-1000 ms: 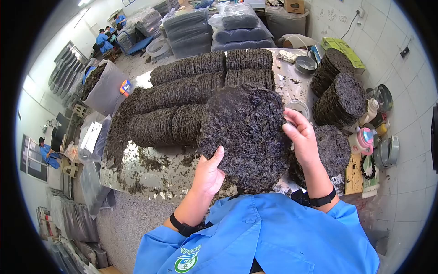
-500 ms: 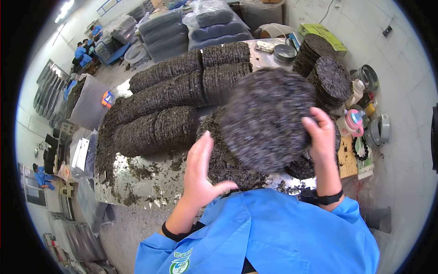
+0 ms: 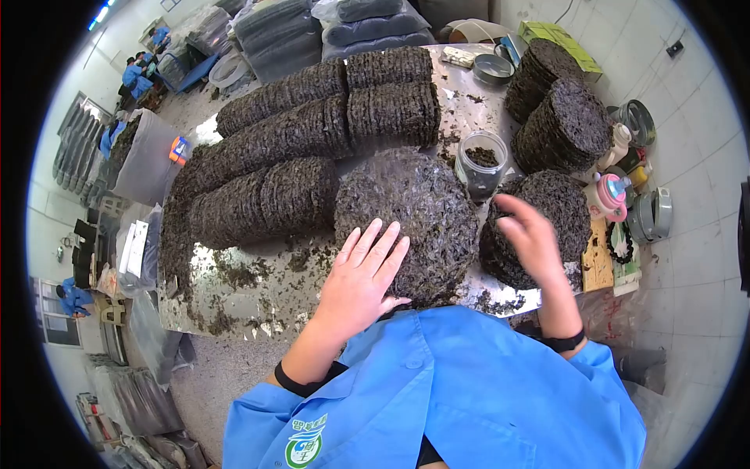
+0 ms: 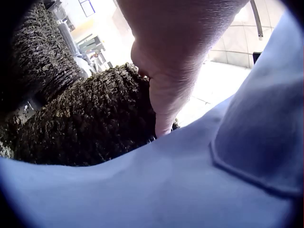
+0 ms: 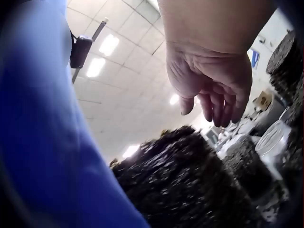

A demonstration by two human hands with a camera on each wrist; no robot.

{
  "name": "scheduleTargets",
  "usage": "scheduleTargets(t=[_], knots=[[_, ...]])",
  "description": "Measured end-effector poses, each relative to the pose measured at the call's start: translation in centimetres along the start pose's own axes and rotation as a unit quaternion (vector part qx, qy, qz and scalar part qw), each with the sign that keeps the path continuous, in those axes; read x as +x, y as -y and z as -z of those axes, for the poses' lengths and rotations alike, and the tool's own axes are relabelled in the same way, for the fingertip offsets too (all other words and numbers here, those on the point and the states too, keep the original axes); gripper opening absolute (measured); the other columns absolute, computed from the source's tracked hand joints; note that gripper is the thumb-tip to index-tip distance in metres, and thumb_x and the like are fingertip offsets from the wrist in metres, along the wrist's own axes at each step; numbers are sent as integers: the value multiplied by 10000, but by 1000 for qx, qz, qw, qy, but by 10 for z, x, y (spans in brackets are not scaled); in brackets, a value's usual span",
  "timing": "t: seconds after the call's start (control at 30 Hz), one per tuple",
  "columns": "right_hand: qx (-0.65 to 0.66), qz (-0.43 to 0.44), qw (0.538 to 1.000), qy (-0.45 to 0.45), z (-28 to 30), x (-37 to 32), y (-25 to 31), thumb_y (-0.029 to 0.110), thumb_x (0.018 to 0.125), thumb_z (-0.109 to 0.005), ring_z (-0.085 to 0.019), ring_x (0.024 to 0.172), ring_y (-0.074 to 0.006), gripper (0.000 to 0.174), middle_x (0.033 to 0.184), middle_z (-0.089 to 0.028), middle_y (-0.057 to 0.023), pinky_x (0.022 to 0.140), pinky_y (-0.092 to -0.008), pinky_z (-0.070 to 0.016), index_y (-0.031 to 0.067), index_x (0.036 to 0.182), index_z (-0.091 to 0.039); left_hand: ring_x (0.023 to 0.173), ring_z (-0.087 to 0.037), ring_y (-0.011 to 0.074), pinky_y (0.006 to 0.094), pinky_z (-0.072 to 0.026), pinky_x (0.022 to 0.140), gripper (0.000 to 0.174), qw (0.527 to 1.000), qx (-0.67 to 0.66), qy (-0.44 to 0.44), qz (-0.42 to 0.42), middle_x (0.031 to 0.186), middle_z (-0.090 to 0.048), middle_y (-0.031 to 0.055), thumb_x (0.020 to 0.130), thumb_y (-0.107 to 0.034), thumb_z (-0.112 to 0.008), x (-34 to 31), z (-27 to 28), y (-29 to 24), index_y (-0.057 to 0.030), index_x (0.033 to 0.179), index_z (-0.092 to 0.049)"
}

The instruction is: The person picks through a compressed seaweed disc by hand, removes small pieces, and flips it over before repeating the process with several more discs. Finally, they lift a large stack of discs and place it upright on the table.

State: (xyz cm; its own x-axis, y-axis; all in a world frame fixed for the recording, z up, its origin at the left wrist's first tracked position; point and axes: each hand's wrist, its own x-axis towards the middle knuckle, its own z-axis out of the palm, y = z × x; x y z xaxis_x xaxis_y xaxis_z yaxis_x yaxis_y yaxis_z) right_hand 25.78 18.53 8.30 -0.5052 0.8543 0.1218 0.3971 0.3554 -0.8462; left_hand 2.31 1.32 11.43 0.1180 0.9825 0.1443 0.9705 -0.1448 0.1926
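Observation:
In the head view a round, dark seaweed-like stack (image 3: 426, 219) stands in front of the person. The left hand (image 3: 361, 273) rests on its near left part, fingers straight and side by side. The right hand (image 3: 533, 238), somewhat blurred, hangs over a second round stack (image 3: 566, 205) to the right, holding nothing. The right wrist view shows the right hand (image 5: 211, 85) above a dark stack (image 5: 175, 185), its fingers relaxed and pointing down. In the left wrist view the left hand (image 4: 166, 90) touches the side of the stack (image 4: 95, 118); its fingertips are mostly hidden.
Rows of dark round sheets (image 3: 273, 129) lie across the metal table (image 3: 262, 301). Behind the right stack stands a clear jar (image 3: 480, 166) with dark bits. Two tall stacks (image 3: 562, 125), a metal ring (image 3: 493, 69) and a pink bottle (image 3: 608, 195) are at the right.
The round sheet that both hands held, then the right hand alone, has left the hands. The left hand has come down onto the middle stack; the right hand has let go and lowered slightly.

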Motion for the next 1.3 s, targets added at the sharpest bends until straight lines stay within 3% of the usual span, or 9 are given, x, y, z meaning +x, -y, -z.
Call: scheduleTargets(t=[0.37, 0.57, 0.7, 0.83, 0.97, 1.1, 1.17, 1.23, 1.3], knots=[[253, -43, 966, 35, -33, 1, 30, 93, 836, -642, -528, 991, -121, 494, 1116, -573, -68, 881, -260, -429, -8, 1282, -454, 1340, -254, 344, 483, -179, 1107, 1017, 999, -21, -23, 40, 1448, -285, 163, 584, -516, -754, 1, -9, -10, -44, 1382, -337], [400, -125, 904, 80, -34, 3, 32, 132, 874, -610, -518, 931, -59, 516, 1081, -555, -32, 816, -216, -443, -8, 1315, -383, 1318, -326, 321, 466, -245, 1090, 817, 999, 0, -24, 36, 1412, -367, 152, 627, -230, -740, 4, 8, -6, -48, 1347, -400], [487, -116, 859, 105, -38, 11, 39, 235, 915, -556, -528, 985, -115, 533, 1172, -504, -77, 851, -272, -463, -6, 1343, -350, 1203, -495, 257, 401, -365, 1023, 636, 969, -49, -241, 28, 1267, -543, 122, 600, 92, -581, 4, 32, 18, -39, 1222, -553], [478, -57, 864, 149, -44, 23, 51, 268, 922, -535, -481, 1198, -261, 565, 1382, -383, -189, 971, -371, -423, -15, 1362, -319, 1135, -520, 208, 368, -431, 962, 408, 603, -630, -412, 263, 1223, -551, 106, 843, -11, -598, -2, 29, 22, -38, 1238, -500], [503, -53, 854, 124, -50, 30, 64, 245, 875, -609, -521, 1084, -175, 602, 1267, -491, -108, 934, -326, -440, -1, 1355, -342, 1112, -529, 253, 456, -444, 952, 409, 421, -815, -320, 237, 1221, -532, 93, 884, -104, -599, 1, 23, 17, -66, 1261, -445], [515, -60, 839, 163, -48, 36, 63, 114, 868, -612, -525, 1039, -67, 461, 1139, -587, -26, 853, -232, -447, 28, 1284, -434, 1124, -522, 256, 500, -437, 949, 424, 388, -848, -262, 247, 1235, -525, 83, 891, -122, -591, 1, 11, 14, -90, 1280, -424], [471, -91, 868, 130, -45, 36, 70, 47, 864, -597, -530, 1052, -94, 410, 1138, -583, -44, 858, -223, -445, 14, 1248, -458, 1093, -547, 248, 459, -439, 951, 357, 392, -841, -273, 254, 1175, -570, 80, 898, -132, -584, 1, 12, 9, -61, 1232, -480], [476, -85, 871, 90, -43, 38, 68, 68, 883, -575, -531, 1060, -112, 375, 1150, -579, -59, 884, -240, -436, 10, 1238, -473, 1076, -566, 252, 407, -427, 967, 288, 677, -600, -335, 263, 1136, -608, 94, 901, -129, -577, 1, 19, 3, -26, 1168, -553], [482, -73, 873, 11, -40, 39, 65, 109, 921, -531, -533, 1077, -150, 318, 1175, -572, -89, 938, -275, -417, 2, 1219, -502, 1129, -551, 292, 392, -406, 990, 358, 924, -235, -302, 7, 1182, -597, 148, 816, -146, -602, 7, 40, 7, -18, 1151, -600]])
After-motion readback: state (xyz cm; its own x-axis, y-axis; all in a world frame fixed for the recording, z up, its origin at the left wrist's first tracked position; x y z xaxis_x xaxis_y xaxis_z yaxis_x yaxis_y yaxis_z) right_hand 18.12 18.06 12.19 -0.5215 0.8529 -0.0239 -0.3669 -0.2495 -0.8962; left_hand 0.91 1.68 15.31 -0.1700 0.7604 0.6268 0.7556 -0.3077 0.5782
